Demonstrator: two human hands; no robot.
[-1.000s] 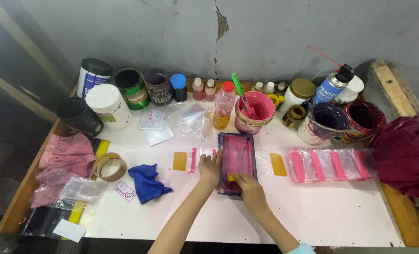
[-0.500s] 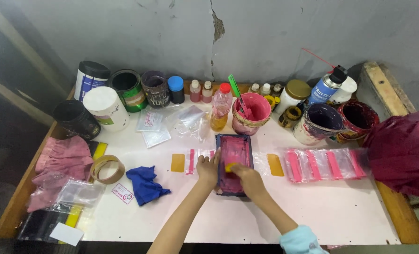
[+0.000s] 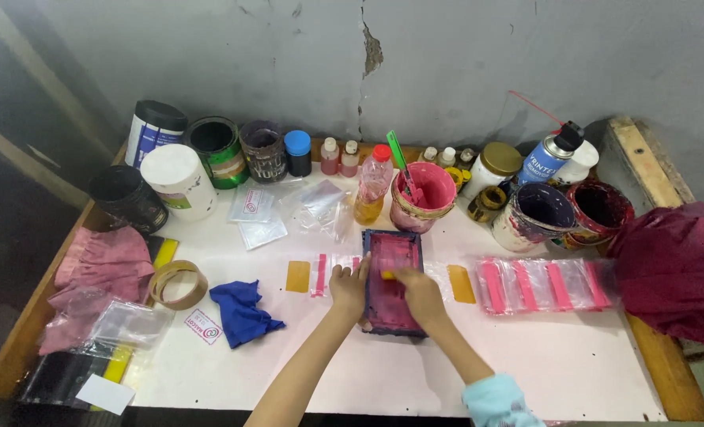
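Note:
A small printing frame [image 3: 395, 247] with a pink-inked screen lies on the white table [image 3: 565, 364] in front of me. My left hand [image 3: 348, 286] grips the frame's left edge and presses it down. My right hand [image 3: 420, 294] rests on the screen, its fingers pinching a small yellow squeegee [image 3: 387, 275] near the middle of the screen. A clear bag with a pink strip [image 3: 321, 273] pokes out from under the frame's left side.
Behind the frame stand a pink ink cup with a green stick [image 3: 424, 196], a red-capped bottle [image 3: 372, 186], several paint cans and a spray can [image 3: 553, 154]. Printed bags [image 3: 541, 283] lie right; blue cloth [image 3: 241, 312], tape roll [image 3: 178, 285], pink rag [image 3: 103, 269] left.
My right hand has slid the squeegee away from me, from the near end of the screen toward its middle. The left hand has kept its hold on the frame.

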